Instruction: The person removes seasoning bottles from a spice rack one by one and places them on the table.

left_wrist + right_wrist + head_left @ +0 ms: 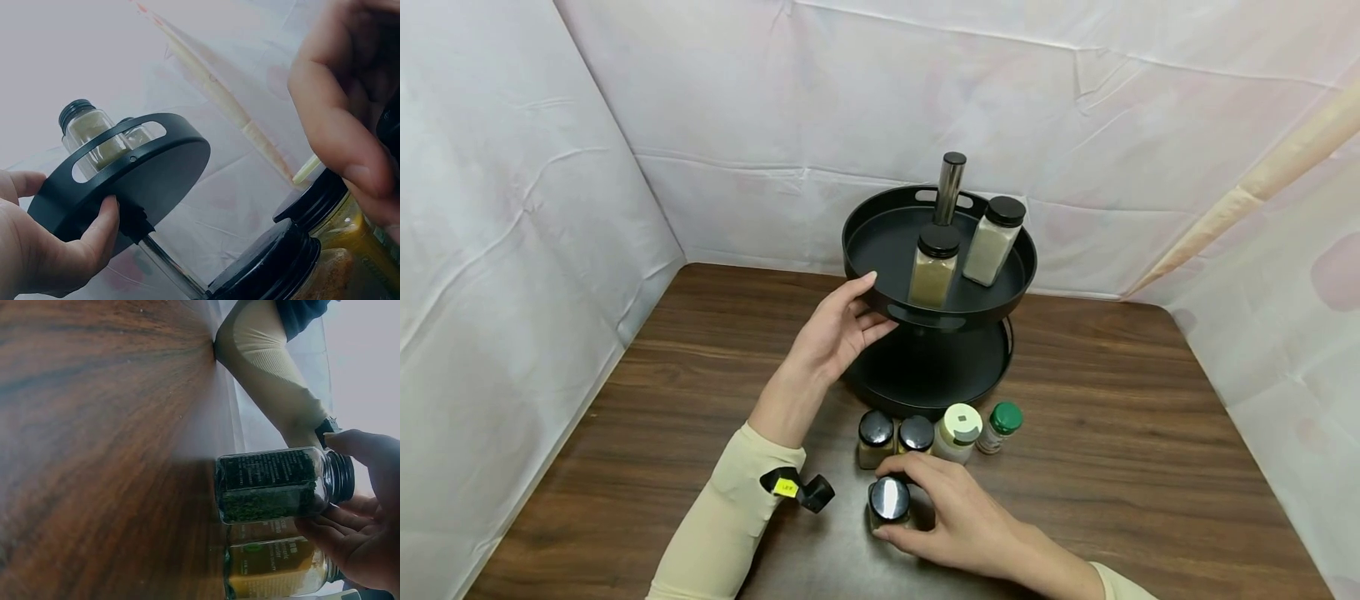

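Over grained wood [1150,433], hands [831,340] [958,518] hold round tray [880,250], glass jar [269,487].

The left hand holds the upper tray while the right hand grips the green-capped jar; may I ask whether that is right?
One thing is wrong: the head view shows the right hand gripping a black-capped jar; the left hand does hold the upper tray.

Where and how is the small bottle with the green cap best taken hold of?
I would pinch its green cap from above-right, with the right hand once free of its black-lidded jar: the bottle seems upright, the pale-lidded jar is close on its left, no jar on its right.
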Demonstrator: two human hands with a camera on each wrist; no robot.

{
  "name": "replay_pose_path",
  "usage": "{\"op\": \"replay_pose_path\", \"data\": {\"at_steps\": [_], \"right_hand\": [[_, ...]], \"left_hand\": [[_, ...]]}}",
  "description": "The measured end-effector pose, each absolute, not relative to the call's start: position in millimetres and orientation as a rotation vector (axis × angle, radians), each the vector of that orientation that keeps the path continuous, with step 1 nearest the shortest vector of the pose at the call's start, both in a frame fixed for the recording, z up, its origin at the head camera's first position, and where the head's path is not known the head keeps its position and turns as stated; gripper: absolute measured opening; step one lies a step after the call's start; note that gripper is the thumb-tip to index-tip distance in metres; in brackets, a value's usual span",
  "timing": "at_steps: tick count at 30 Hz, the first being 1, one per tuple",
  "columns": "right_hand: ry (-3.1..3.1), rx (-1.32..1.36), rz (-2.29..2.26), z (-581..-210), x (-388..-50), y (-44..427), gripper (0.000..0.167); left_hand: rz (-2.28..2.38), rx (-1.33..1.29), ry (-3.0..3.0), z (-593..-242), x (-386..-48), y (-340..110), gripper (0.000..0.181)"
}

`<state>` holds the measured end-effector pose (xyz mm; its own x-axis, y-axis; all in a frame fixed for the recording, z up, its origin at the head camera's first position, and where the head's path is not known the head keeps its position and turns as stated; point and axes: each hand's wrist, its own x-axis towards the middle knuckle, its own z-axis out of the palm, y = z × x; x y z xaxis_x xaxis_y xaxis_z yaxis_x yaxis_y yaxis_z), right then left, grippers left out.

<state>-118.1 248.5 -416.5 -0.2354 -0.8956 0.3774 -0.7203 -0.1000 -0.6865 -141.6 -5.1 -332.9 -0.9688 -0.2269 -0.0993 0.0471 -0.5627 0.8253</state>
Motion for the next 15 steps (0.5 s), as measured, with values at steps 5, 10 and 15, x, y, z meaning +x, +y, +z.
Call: {"op": "replay_pose_path", "data": {"at_steps": [5, 10, 15], "right_hand": [[1.965, -1.843, -1.266, -412, -118, 250, 0.054], [1.96, -1.884, -1.325, -404, -121, 252, 0.056], [1.97, -1.937, -1.384, -390, -129, 255, 0.053]], "left_hand": [[-2.636, 0.296, -1.379, -334, -141, -5, 0.035], [-2.637, 0.294, -1.381, -333, -141, -4, 0.039], [-2.628, 0.291, -1.389, -333, -142, -4, 0.036]]}}
